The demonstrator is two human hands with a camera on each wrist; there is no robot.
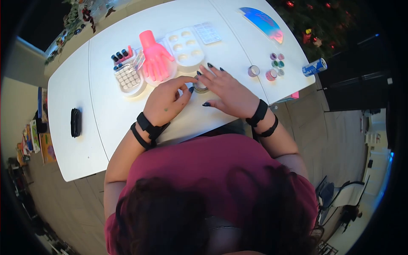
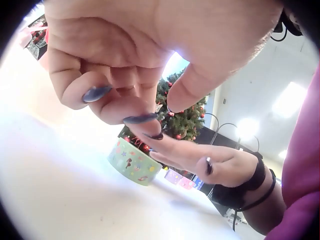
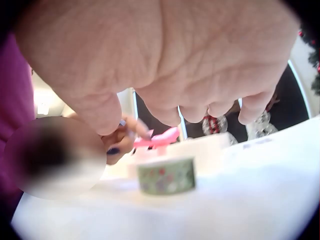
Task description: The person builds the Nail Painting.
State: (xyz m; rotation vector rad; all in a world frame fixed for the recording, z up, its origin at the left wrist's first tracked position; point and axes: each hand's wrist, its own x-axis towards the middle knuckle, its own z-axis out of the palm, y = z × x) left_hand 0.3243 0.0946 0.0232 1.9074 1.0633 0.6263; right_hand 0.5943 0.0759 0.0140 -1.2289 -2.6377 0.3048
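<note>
A low round jar [image 1: 200,87] with a pale top sits on the table between the hands. Its green side [image 2: 134,162] has a colorful print in the left wrist view, and the jar [image 3: 166,176] stands below the right palm in the right wrist view. My left hand [image 1: 168,97] is over the jar's left edge, fingers loosely bent, thumb apart, nothing between them. The right hand [image 1: 227,91] spreads its straight fingers over the jar's right side, palm down. Dark nails show on both hands, whose fingertips overlap in the left wrist view.
Beyond the hands stand a pink model hand [image 1: 155,59], a white palette [image 1: 185,47], a box of white pieces [image 1: 128,79] and dark-capped bottles [image 1: 120,56]. Small jars [image 1: 271,75] and a blue can [image 1: 315,67] are at right. A black case [image 1: 76,122] lies left.
</note>
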